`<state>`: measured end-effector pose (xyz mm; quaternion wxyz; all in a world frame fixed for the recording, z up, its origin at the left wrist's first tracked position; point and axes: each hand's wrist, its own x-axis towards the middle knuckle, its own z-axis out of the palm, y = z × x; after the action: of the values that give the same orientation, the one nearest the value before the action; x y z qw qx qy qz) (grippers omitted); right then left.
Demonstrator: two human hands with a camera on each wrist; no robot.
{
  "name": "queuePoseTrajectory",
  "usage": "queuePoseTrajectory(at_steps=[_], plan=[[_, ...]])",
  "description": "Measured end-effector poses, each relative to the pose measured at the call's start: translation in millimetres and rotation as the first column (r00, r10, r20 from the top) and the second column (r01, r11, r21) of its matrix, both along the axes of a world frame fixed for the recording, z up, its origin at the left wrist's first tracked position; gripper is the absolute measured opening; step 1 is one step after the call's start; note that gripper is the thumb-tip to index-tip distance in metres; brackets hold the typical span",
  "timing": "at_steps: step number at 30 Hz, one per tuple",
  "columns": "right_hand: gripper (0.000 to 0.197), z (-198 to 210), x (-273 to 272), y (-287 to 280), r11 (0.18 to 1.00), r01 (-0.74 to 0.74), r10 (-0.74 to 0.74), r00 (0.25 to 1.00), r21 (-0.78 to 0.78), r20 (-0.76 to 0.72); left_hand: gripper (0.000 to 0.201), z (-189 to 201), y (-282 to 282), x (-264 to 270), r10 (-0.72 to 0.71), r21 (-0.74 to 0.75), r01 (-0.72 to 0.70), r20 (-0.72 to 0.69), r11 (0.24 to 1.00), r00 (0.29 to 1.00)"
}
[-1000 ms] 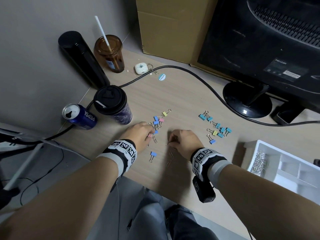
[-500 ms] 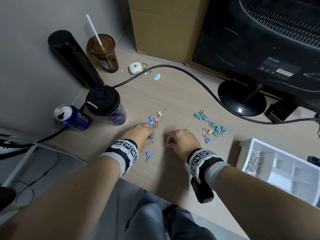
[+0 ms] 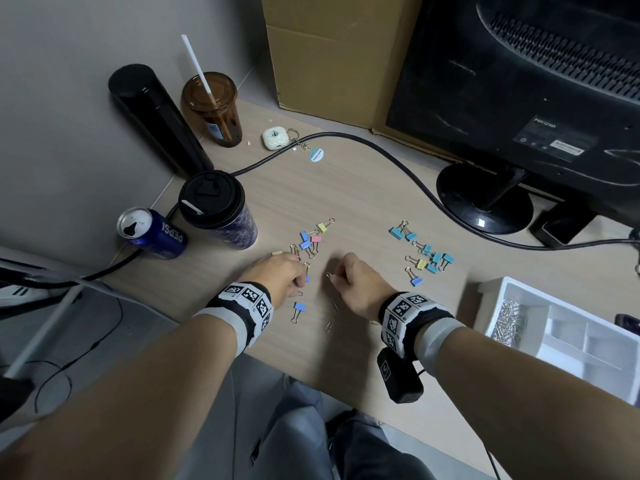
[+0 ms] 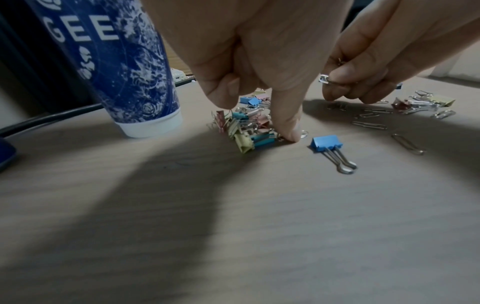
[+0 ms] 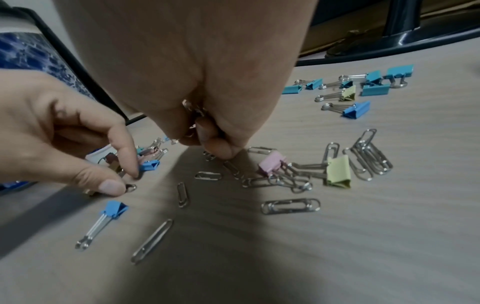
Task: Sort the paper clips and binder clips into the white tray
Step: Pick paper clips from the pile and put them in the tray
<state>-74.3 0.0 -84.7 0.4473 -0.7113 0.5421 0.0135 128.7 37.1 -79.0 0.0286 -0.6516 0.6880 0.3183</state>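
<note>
- Right hand [image 3: 358, 285]: fingers curled, thumb and fingertips pinching a small bunch of silver paper clips [image 5: 193, 115]; the wrist view shows wire loops bunched between the fingers.
- Left hand [image 3: 280, 273]: forefinger and thumb nipped down on the wire loop of a binder clip at the near edge of the mixed clip heap [image 4: 244, 127]; remaining fingers folded. The grip appears partial; judged a pinch, not a full lift.
- White tray [image 3: 568, 336]: lies well off to the right of the right hand, beyond its wrist, at the desk's near edge. It is clearly nearer the right hand. One compartment, on the side facing the hands, already holds a pile of silver clips [image 3: 505, 320].
- Key relation: the delivery path runs rightward from the right hand to that filled compartment; the left hand would have to cross over.
- Loose paper clips [image 5: 291, 205] lie flat just below and right of the right hand, long axes variously turned; thin bent steel wire, smooth, low to the desk, likely awkward to nip.
- A blue binder clip [image 4: 326, 142] lies just right of the left forefinger, handles pointing toward the person; folded painted sheet metal, wedge-shaped.
- A teal, yellow and blue binder clip group [image 3: 427, 256] lies beyond and right of the right hand, between it and the tray.
- Wood-grain desk [image 3: 346, 188]: matt.
</note>
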Motion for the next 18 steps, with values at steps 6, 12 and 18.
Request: queuePoseTrajectory(at_steps=[6,12,18], plan=[[0.005,-1,-4,-1,0.998,0.065,-0.063,0.99,-0.004,0.129,0.011,0,0,-7,-0.017,0.002,0.017,0.062,1.0,0.998],[0.03,0,-4,-1,1.0,0.01,-0.012,0.988,0.01,0.153,0.008,1,0,-10,-0.071,-0.008,0.074,0.162,0.997,0.984],[0.024,12,5,-6,0.933,0.254,-0.304,0.936,0.255,0.18,0.01,5,5,0,0.031,-0.018,-0.028,0.173,0.999,0.984]])
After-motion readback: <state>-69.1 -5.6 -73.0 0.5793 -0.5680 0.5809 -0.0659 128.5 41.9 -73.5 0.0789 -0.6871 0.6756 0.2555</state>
